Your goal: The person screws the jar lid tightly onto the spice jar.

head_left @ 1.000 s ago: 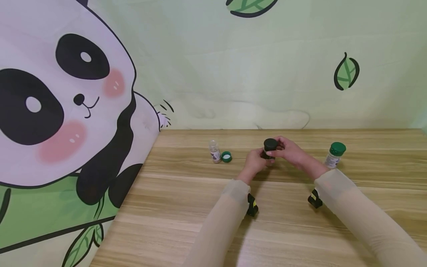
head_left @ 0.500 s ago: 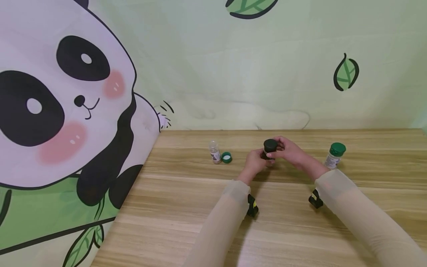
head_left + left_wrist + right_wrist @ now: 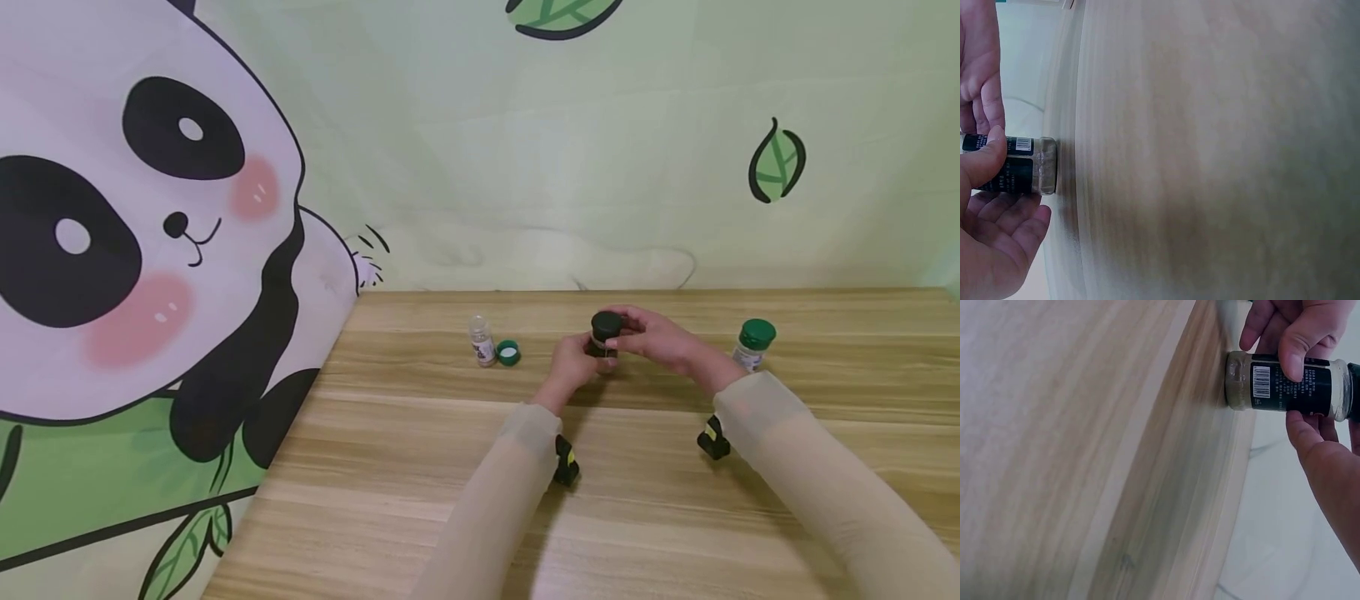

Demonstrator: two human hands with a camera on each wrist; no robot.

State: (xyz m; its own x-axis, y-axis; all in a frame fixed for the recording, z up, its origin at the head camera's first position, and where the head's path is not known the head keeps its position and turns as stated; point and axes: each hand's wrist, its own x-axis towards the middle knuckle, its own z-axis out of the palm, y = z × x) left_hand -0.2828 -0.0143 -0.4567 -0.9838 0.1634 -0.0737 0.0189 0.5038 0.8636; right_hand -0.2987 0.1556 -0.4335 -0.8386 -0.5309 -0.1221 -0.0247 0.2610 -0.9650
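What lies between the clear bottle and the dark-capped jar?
In the head view: a green cap beside the clear bottle, then bare tabletop, then the left hand gripping the jar.

The pale-beige-sleeved left arm and matching right arm reach forward and inward, bare left hand and bare right hand close together, both curled.

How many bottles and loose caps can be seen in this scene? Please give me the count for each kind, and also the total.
Bottles: 3 (the held dark-capped bottle, the green-capped bottle, the clear bottle)
Loose caps: 1 (the green cap, beside the clear bottle)
Total: 4
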